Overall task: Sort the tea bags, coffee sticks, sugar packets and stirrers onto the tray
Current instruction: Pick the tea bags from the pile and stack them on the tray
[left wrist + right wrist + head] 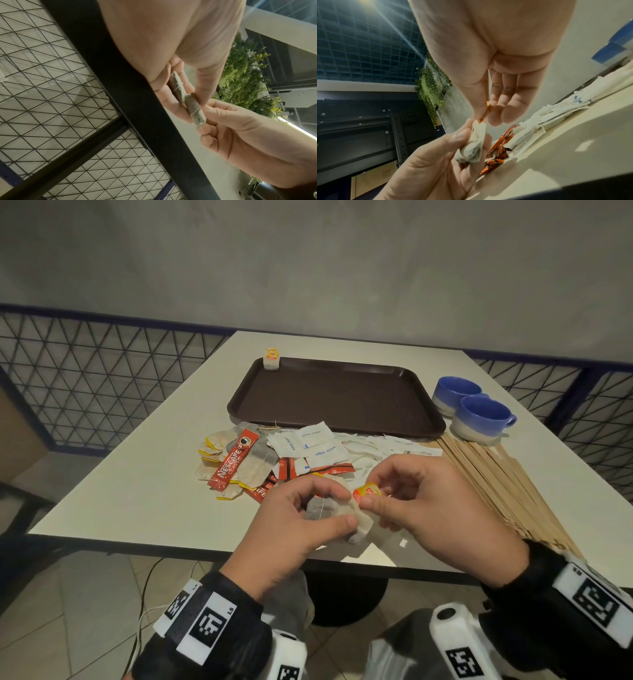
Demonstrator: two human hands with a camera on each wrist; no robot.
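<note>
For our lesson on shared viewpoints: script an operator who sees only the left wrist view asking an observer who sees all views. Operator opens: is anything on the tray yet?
Observer: A lone tea bag sits at the tray's far left corner.
Operator: What does the right hand pinch?
Observer: The right hand pinches the red-yellow tag; the left hand holds the held tea bag.
Operator: Where are the stirrers?
Observer: The stirrers lie on the table's right, by two blue cups.

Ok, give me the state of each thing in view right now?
Left hand: pinches the held tea bag.
Right hand: pinches its tag.
Tray: one tea bag at its far-left corner.
Mixed pile: unsorted on table.
Stirrers: on table.
Cups: upright.
</note>
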